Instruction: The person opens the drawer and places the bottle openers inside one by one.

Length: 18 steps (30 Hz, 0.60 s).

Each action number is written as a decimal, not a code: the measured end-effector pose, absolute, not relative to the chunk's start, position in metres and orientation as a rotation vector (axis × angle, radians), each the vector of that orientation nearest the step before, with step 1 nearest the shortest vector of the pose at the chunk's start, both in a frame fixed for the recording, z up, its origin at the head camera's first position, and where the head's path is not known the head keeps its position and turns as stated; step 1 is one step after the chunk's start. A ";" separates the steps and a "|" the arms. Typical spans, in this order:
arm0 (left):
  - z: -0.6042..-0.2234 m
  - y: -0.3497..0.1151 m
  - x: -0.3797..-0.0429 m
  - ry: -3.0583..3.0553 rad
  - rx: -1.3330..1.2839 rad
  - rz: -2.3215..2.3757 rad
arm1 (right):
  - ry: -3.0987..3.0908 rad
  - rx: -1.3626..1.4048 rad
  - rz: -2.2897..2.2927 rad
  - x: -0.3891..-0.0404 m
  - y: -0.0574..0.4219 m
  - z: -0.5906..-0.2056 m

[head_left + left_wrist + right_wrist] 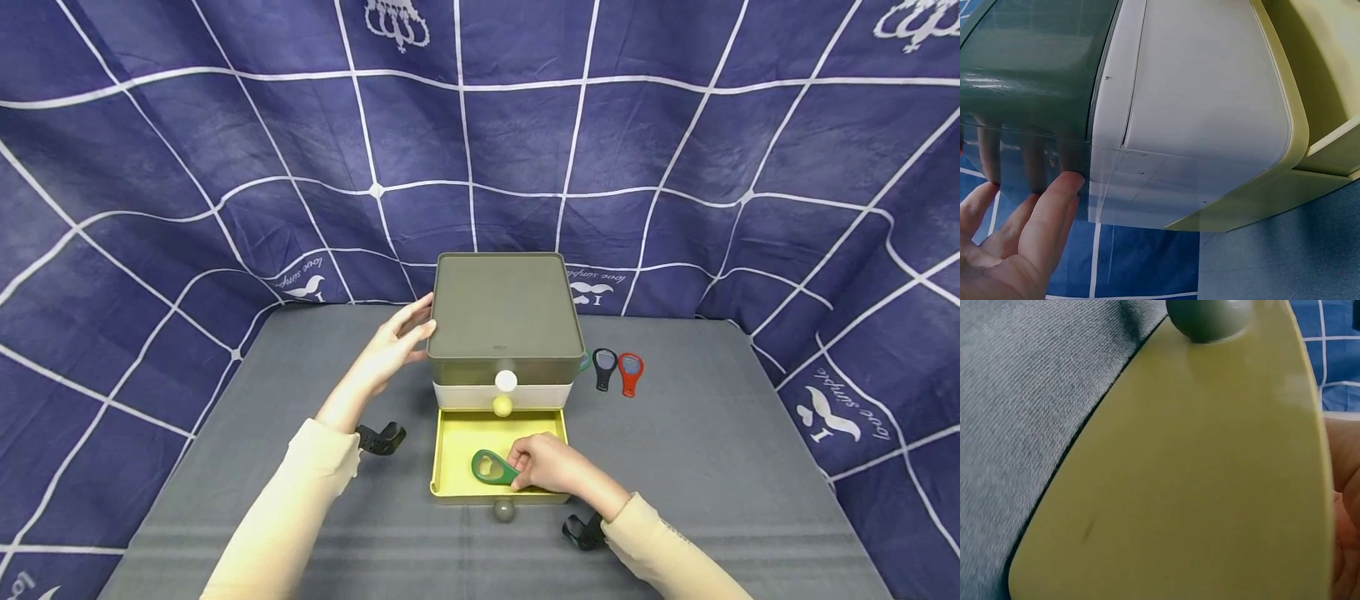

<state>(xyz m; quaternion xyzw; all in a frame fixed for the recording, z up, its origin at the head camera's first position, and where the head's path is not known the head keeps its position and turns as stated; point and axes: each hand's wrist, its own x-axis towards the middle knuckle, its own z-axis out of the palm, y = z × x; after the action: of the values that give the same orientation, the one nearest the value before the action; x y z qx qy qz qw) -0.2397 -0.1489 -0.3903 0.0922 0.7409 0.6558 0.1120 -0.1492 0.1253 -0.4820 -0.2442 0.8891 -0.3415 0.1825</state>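
Observation:
A small drawer cabinet (pixel 506 304) with a dark grey-green top tier stands in the middle of the table, its bottom yellow drawer (pixel 457 437) pulled out. My right hand (pixel 546 464) is over that drawer, pinching a green magnifying glass (pixel 504 472) by its narrow end. Whether the magnifying glass touches the drawer floor I cannot tell. In the right wrist view the drawer front (pixel 1197 475) hides most of the hand. With extended fingers, my left hand (pixel 386 350) touches the left side of the cabinet; the left wrist view shows its fingertips on the dark upper tier (pixel 1035 87).
Right of the cabinet lie a black magnifying glass (pixel 603 383) and a red one (pixel 629 385); a bluish-green piece (pixel 585 362) peeks from behind the cabinet's edge. A round grey knob (pixel 504 510) sticks out from the drawer front. Patterned blue cloth (pixel 510 150) hangs behind the table.

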 end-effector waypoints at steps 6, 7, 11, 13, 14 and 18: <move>-0.391 -0.150 -0.240 2.174 0.272 1.927 | 2.585 -0.710 -0.892 -0.149 0.118 -0.487; -0.391 -0.150 -0.240 2.174 0.272 1.928 | 2.601 -0.722 -0.888 -0.149 0.118 -0.487; -0.390 -0.150 -0.241 2.177 0.269 1.931 | 2.653 -0.741 -0.870 -0.149 0.118 -0.487; -0.390 -0.150 -0.241 2.177 0.268 1.930 | 2.660 -0.745 -0.869 -0.148 0.119 -0.486; -0.390 -0.150 -0.241 2.176 0.268 1.932 | 2.660 -0.746 -0.870 -0.147 0.119 -0.485; -0.391 -0.149 -0.240 2.175 0.266 1.927 | 2.651 -0.765 -0.917 -0.145 0.126 -0.479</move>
<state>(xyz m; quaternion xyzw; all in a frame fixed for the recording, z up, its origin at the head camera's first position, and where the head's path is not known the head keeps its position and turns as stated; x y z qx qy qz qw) -0.2400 -0.1493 -0.3908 0.0907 0.7406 0.6563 0.1117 -0.1449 0.1261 -0.4786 -0.2615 0.9054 -0.3134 0.1168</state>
